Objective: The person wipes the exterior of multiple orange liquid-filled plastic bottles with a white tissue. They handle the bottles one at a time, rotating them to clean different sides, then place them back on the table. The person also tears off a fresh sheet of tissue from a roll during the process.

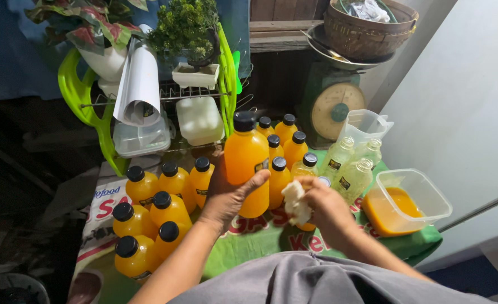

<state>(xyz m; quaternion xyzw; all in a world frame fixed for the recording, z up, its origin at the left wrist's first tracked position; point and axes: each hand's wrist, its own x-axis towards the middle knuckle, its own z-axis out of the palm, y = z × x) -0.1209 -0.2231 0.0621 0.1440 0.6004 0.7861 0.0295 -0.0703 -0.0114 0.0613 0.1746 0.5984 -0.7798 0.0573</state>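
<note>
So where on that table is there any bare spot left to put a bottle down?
Bare green cloth shows along the near edge, between the capped orange bottles and the plastic tub. Behind the left hand and right hand, bottles stand packed.

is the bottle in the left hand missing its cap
No, the bottle in the left hand has a black cap on, while the right hand holds a white cloth.

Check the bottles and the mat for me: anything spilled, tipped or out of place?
Nothing stands out. The left hand holds an orange bottle upright, cap on; the right hand holds a white cloth beside it. The other bottles stand upright, and the tub keeps its orange liquid inside.
</note>
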